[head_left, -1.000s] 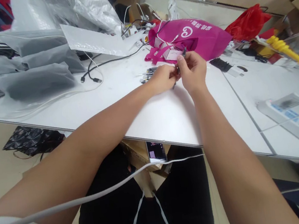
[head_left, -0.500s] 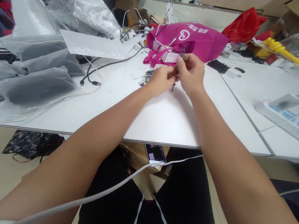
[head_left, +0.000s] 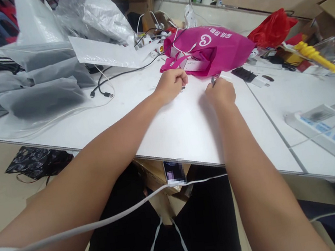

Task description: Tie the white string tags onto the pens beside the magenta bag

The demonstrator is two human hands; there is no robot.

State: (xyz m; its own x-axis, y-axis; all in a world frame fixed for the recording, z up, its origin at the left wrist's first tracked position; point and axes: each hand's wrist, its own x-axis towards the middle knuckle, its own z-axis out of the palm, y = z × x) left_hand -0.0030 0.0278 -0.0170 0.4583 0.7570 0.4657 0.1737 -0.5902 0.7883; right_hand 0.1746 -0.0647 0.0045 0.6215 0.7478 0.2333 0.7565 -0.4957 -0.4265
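My left hand [head_left: 171,84] is on the white table [head_left: 184,135] with its fingers curled downward. Small dark pieces [head_left: 182,89] show beside its fingertips, and thin pale tips stick out behind the wrist. Whatever its fingers hold is hidden. To the right, my right hand [head_left: 221,92] is closed in a fist just above the tabletop. A slim dark grey tool [head_left: 213,81] pokes up from between its thumb and fingers; the rest of it is covered, so its exact kind is unclear. The two hands are apart, both in front of a pink bag [head_left: 222,49].
Grey plastic packages [head_left: 42,99] crowd the left side, with a black USB cable [head_left: 100,87] beside them. A black flat item [head_left: 244,75] lies right of the bag. A white power strip [head_left: 327,132] occupies the right. A white cable [head_left: 106,222] crosses above my lap.
My hands have separated. The left moved slightly left and down over the small pieces; the right came down and toward me with the slim tool, which both hands were touching before.
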